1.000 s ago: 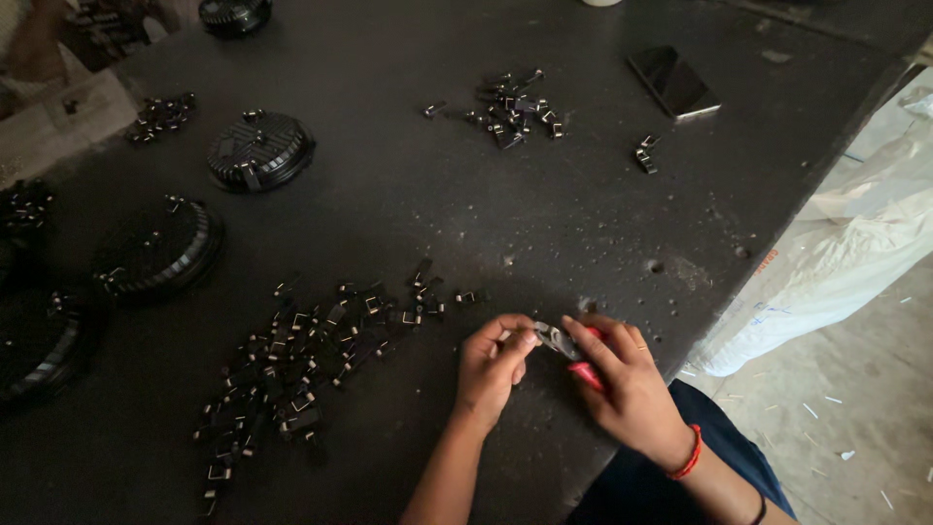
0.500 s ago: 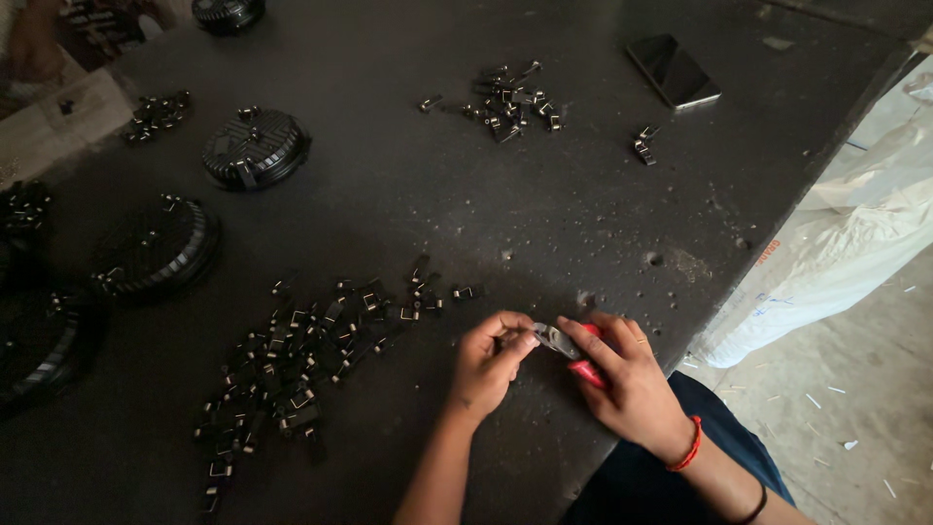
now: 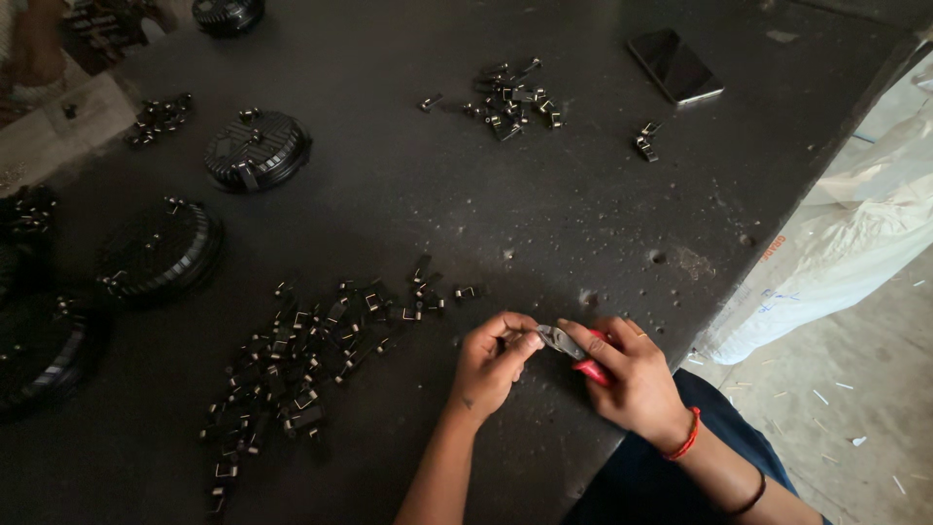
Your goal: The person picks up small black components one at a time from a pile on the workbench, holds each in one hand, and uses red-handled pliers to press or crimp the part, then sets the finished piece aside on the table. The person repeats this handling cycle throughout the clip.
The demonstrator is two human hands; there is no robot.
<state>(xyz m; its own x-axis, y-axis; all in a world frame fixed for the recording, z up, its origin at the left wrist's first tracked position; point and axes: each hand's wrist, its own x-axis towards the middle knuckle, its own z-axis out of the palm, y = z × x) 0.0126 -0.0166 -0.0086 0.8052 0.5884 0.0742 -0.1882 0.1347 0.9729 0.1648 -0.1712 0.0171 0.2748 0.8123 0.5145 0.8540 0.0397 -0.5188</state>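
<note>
Workshop: dark workbench point(image 3: 583, 214), scattered small metal parts point(image 3: 301, 350).

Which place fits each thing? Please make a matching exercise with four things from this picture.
Things:
1. pliers
2. phone
3. white bag
4. big pile of small metal parts

Places:
A. beside the table, on the floor
B. far right part of the table
C. in the right hand
D. left of the left hand

Pairs: 1-C, 2-B, 3-A, 4-D
</note>
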